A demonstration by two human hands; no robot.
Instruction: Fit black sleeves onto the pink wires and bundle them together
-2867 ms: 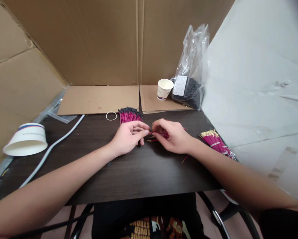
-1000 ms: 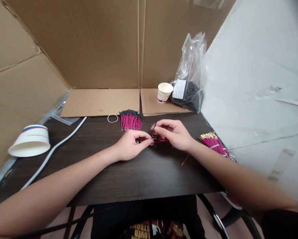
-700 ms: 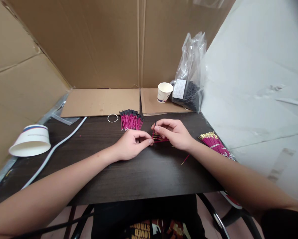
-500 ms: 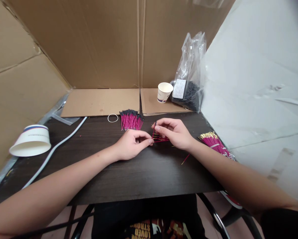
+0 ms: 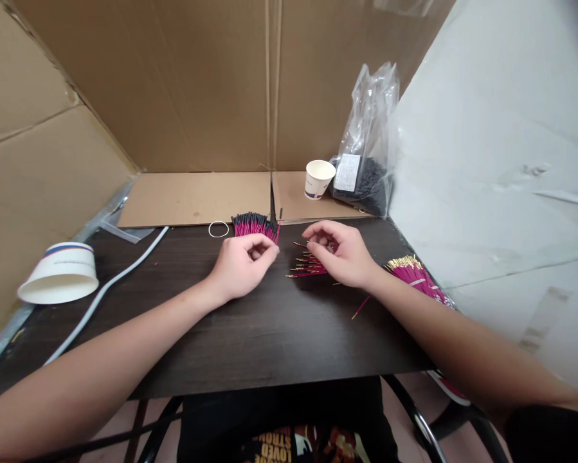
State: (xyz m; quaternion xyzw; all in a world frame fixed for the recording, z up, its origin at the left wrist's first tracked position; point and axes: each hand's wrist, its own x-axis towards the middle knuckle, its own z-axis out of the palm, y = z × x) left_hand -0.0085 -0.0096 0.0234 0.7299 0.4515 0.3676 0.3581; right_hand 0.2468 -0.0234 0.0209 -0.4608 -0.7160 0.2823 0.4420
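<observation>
My left hand [image 5: 240, 265] pinches one pink pin with a black cap [image 5: 279, 225], holding it beside a fanned pile of black-capped pink pins [image 5: 252, 224] on the dark table [image 5: 250, 334]. My right hand [image 5: 341, 254] is curled over a small loose heap of gold-tipped pink pins [image 5: 307, 266]. Its fingertips are closed on a pin from that heap, and a little pink shows between the fingers. A larger bundle of gold-tipped pink pins [image 5: 416, 275] lies by my right forearm, at the table's right edge.
A rubber band [image 5: 218, 229] lies left of the capped pile. Behind stand a paper cup [image 5: 319, 178] and a clear bag of black parts [image 5: 366, 161] on cardboard. An overturned paper bowl [image 5: 60, 272] and a white cable [image 5: 105, 289] lie at the left. Cardboard walls surround the table.
My left hand has moved up and away from the right hand, carrying a capped pin to the capped pile. My right hand has let go of that pin and shifted slightly back.
</observation>
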